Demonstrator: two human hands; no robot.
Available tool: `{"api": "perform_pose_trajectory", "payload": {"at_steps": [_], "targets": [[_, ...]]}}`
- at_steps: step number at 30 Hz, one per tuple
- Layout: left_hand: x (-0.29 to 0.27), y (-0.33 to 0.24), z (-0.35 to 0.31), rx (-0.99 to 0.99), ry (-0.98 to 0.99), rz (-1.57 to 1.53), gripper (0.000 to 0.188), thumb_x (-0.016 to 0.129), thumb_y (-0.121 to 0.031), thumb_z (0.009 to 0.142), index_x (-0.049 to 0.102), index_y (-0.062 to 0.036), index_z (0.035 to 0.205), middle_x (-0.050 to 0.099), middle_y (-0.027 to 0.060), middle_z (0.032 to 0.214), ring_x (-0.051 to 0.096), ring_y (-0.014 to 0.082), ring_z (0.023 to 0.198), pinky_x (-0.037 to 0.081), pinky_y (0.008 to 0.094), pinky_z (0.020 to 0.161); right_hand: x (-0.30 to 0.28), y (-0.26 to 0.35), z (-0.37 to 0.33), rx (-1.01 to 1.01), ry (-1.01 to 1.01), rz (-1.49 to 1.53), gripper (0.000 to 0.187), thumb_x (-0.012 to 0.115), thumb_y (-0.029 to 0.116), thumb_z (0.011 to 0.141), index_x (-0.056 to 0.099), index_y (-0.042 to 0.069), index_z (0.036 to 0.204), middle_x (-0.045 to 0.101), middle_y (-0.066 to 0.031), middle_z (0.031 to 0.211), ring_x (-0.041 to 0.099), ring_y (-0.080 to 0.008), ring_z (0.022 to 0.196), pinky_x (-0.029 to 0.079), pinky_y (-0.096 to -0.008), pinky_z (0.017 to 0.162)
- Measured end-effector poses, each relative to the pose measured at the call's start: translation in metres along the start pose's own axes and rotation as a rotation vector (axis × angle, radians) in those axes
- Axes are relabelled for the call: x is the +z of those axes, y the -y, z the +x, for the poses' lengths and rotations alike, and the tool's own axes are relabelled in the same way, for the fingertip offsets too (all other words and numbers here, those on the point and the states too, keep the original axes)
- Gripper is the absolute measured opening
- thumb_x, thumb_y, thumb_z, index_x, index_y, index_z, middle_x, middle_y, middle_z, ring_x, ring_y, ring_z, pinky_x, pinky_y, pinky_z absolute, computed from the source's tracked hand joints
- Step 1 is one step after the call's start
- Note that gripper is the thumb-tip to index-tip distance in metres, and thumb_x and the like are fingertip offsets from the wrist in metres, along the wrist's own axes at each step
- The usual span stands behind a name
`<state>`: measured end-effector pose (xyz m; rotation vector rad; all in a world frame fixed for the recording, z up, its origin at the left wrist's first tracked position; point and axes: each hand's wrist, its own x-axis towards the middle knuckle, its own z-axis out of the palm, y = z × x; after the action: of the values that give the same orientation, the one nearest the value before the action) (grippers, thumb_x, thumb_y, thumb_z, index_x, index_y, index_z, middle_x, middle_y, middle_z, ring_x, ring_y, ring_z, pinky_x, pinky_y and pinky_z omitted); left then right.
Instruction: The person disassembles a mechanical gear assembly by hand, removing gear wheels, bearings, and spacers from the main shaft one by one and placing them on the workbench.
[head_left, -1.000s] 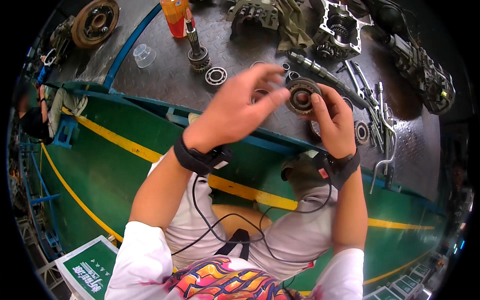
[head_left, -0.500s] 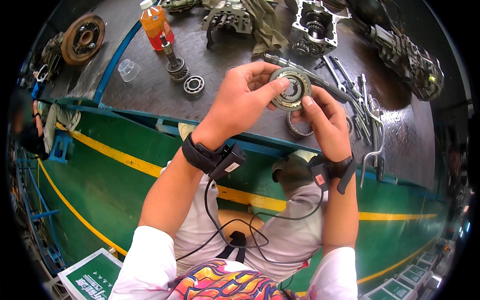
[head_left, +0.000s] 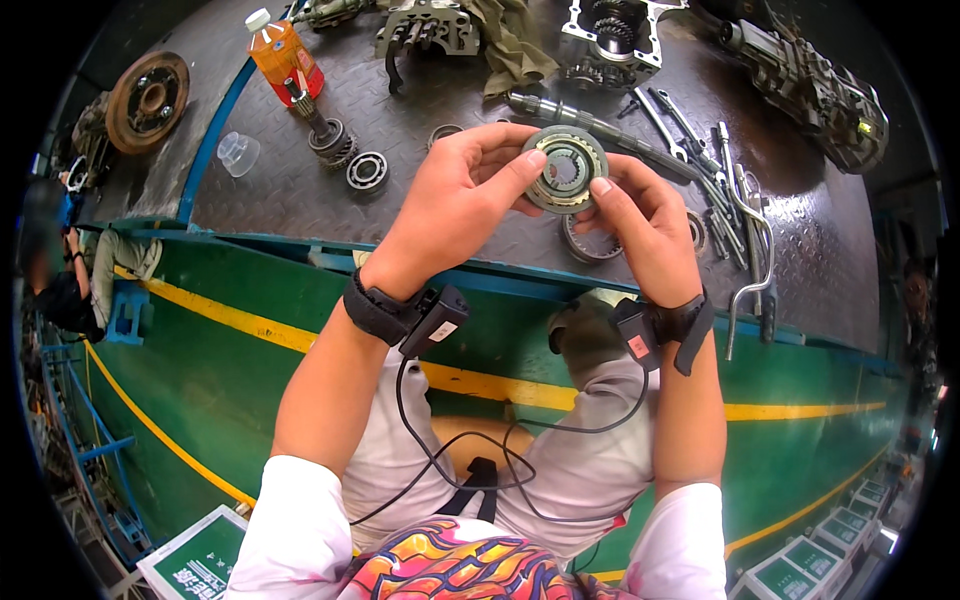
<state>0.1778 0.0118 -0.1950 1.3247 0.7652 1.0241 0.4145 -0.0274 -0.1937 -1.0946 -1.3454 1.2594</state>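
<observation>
Between both hands, over the near edge of the workbench, is a round metal gear [head_left: 586, 152] with a splined bore and a brass-coloured ring on its face. My left hand [head_left: 470, 190] grips its left side, thumb on the rim and fingers behind. My right hand [head_left: 645, 220] pinches the lower right rim with the thumb in front. The fingers behind the gear are partly hidden. Just below it, a toothed ring [head_left: 583, 248] lies on the bench, and another ring [head_left: 697, 232] is partly covered by my right hand.
Left on the bench [head_left: 290, 215] are a ball bearing [head_left: 367, 172], a geared shaft [head_left: 328, 135], a clear cup [head_left: 238, 154] and an orange bottle [head_left: 284, 58]. Beyond my hands lies a long shaft [head_left: 600, 130]. Wrenches [head_left: 662, 125] and a gearbox housing [head_left: 612, 45] are right and behind.
My left thumb has slid from the middle of the gear's face to its left rim. Both hands still hold the gear, and the whole view has shifted slightly.
</observation>
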Motion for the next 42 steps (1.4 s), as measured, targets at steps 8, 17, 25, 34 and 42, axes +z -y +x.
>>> {"api": "perform_pose_trajectory", "payload": {"at_steps": [8, 17, 25, 34, 42], "targets": [[-0.005, 0.001, -0.002, 0.014, -0.008, -0.01, 0.041, 0.07, -0.016, 0.117, 0.066, 0.0105, 0.148, 0.081, 0.0156, 0.131, 0.079, 0.0185, 0.11, 0.07, 0.0325, 0.088, 0.005, -0.007, 0.002, 0.005, -0.002, -0.007, 0.037, 0.069, 0.018, 0.116, 0.07, -0.006, 0.144, 0.079, -0.009, 0.12, 0.076, -0.0141, 0.098, 0.063, -0.0303, 0.089], [-0.009, 0.005, -0.003, 0.023, -0.037, 0.003, 0.039, 0.074, -0.013, 0.113, 0.068, 0.0129, 0.143, 0.082, 0.0178, 0.124, 0.08, 0.0192, 0.106, 0.069, 0.0339, 0.086, 0.01, -0.009, 0.003, -0.003, -0.019, 0.045, 0.038, 0.071, 0.015, 0.115, 0.069, -0.009, 0.145, 0.08, -0.0117, 0.114, 0.078, -0.0162, 0.096, 0.067, -0.033, 0.089], [-0.015, 0.004, -0.006, -0.004, -0.022, 0.023, 0.04, 0.07, -0.012, 0.116, 0.066, 0.0107, 0.148, 0.081, 0.016, 0.13, 0.08, 0.0193, 0.11, 0.069, 0.0326, 0.09, 0.014, -0.01, 0.003, 0.011, 0.001, 0.062, 0.038, 0.073, 0.015, 0.115, 0.069, -0.009, 0.144, 0.081, -0.0121, 0.118, 0.078, -0.0155, 0.098, 0.066, -0.0312, 0.089], [-0.029, 0.001, -0.002, -0.049, 0.08, 0.059, 0.042, 0.068, -0.016, 0.117, 0.065, 0.0101, 0.15, 0.077, 0.0166, 0.139, 0.078, 0.0209, 0.119, 0.069, 0.0344, 0.097, 0.022, -0.009, 0.011, 0.019, -0.007, 0.041, 0.036, 0.075, 0.014, 0.112, 0.071, -0.01, 0.139, 0.082, -0.0117, 0.118, 0.078, -0.0137, 0.096, 0.065, -0.0296, 0.086], [-0.066, 0.005, -0.001, -0.038, -0.019, 0.406, 0.039, 0.066, -0.025, 0.118, 0.072, -0.0005, 0.148, 0.077, 0.0122, 0.138, 0.073, 0.0193, 0.128, 0.061, 0.0341, 0.105, 0.032, -0.016, 0.014, -0.391, -0.073, -0.871, 0.032, 0.083, 0.014, 0.093, 0.075, 0.0, 0.121, 0.07, -0.0139, 0.099, 0.074, -0.0311, 0.082, 0.06, -0.0427, 0.076]]}}
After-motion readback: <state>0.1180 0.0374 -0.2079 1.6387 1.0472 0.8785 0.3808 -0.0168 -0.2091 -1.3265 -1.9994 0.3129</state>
